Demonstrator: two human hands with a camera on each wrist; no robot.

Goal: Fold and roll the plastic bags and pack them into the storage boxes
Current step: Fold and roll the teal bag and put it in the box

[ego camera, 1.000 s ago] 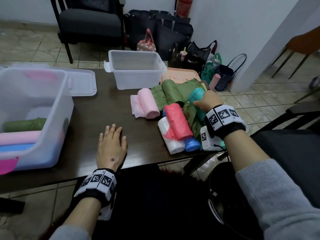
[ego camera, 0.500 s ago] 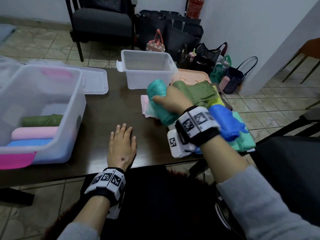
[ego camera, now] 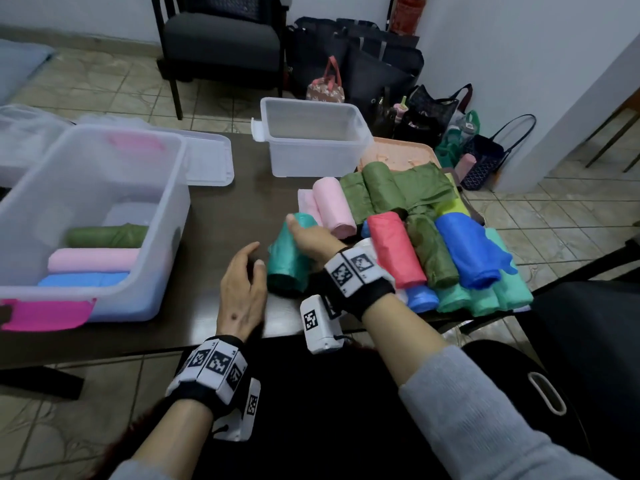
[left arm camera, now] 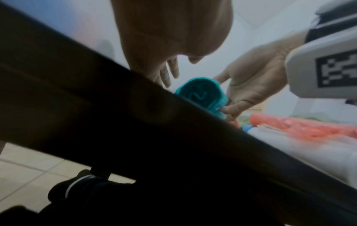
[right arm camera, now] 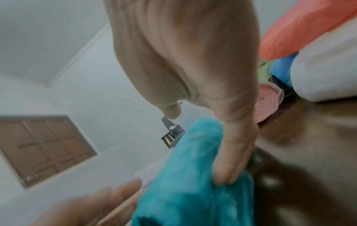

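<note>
A teal rolled bag [ego camera: 289, 261] lies on the dark table [ego camera: 214, 216] in front of me, its spiral end [left arm camera: 199, 93] facing me. My right hand [ego camera: 311, 237] grips it, thumb on the far end and fingers [right arm camera: 231, 160] curled round its right side. My left hand [ego camera: 242, 282] hovers just left of the roll with relaxed fingers [left arm camera: 170, 71], holding nothing. The big clear storage box [ego camera: 104, 143] at left contains a green roll [ego camera: 104, 236], a pink roll [ego camera: 93, 259] and a blue roll [ego camera: 83, 279].
A smaller clear box [ego camera: 311, 147] stands at the back centre. Several rolled bags fill the table's right side, among them pink [ego camera: 334, 206], red [ego camera: 394, 247] and blue [ego camera: 464, 251]. A lid [ego camera: 207, 161] lies behind the big box. Chairs and bags stand on the floor.
My right hand carried the teal roll from the pile leftward and down onto the table in front of me. My left hand lifted off the table and moved towards the roll.
</note>
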